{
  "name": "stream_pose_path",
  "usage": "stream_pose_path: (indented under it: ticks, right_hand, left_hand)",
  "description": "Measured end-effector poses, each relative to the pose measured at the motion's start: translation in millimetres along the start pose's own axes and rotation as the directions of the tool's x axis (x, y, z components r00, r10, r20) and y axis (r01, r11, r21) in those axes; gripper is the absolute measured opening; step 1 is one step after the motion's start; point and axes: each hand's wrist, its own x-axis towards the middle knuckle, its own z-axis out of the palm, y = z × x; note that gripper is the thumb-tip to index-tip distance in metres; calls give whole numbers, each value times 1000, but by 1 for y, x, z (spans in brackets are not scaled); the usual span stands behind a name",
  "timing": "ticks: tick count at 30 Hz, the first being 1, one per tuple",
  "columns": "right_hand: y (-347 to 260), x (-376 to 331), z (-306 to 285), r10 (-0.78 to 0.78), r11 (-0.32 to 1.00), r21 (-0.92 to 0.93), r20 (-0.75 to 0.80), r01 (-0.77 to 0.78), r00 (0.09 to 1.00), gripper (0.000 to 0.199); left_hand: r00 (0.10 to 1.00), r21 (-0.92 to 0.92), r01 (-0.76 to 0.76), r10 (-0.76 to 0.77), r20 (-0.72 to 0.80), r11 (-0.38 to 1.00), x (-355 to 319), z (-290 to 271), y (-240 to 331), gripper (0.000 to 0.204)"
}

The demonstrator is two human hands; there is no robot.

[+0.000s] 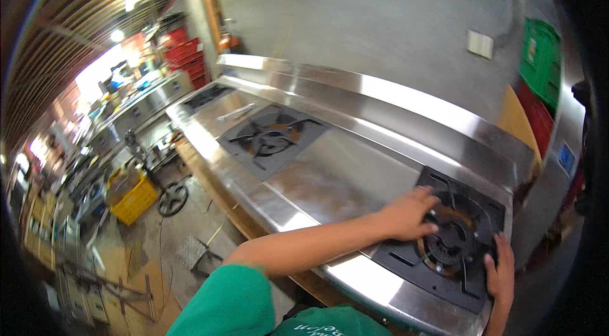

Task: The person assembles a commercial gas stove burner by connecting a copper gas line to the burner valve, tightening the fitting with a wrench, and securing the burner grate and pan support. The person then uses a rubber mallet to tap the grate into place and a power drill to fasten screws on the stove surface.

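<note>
A square black burner grate (398,253) lies at the right end of a long stainless steel stove (336,174), around a round burner (449,239) with rusty brown patches. My left hand (409,214) reaches over the grate's left side, thumb and fingers apart, fingertips at the grate near the burner. Along the right edge of the grate is my right hand (501,269), its fingers stretched out and thumb apart. Neither hand is wrapped round anything that I can see. My left forearm crosses above the stove's front part.
Another burner grate (259,164) sits mid-stove, with a silver tool (236,112) beside it and a third grate (208,96) at the far left end. A steel backsplash (406,98) runs along the grey wall. A yellow crate (134,199) and black wheel (172,199) are on the floor.
</note>
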Motion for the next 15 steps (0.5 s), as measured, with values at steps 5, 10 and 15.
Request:
stream_pose_path:
  ticks: [5, 10, 15]
  right_hand:
    - [-32, 51, -4, -167, 983, 85, 82, 160, 982, 65]
    - [-18, 91, -53, -247, 929, 191, -319, 317, 915, 65]
    - [-73, 111, -108, -261, 793, 297, -625, 533, 736, 61]
  left_hand:
    - [982, 152, 162, -174, 67, 975, -27, -30, -20, 65]
    - [992, 199, 89, -104, 68, 976, -6, -17, -22, 55]
    - [990, 171, 79, -98, 104, 982, -1, -19, -22, 52]
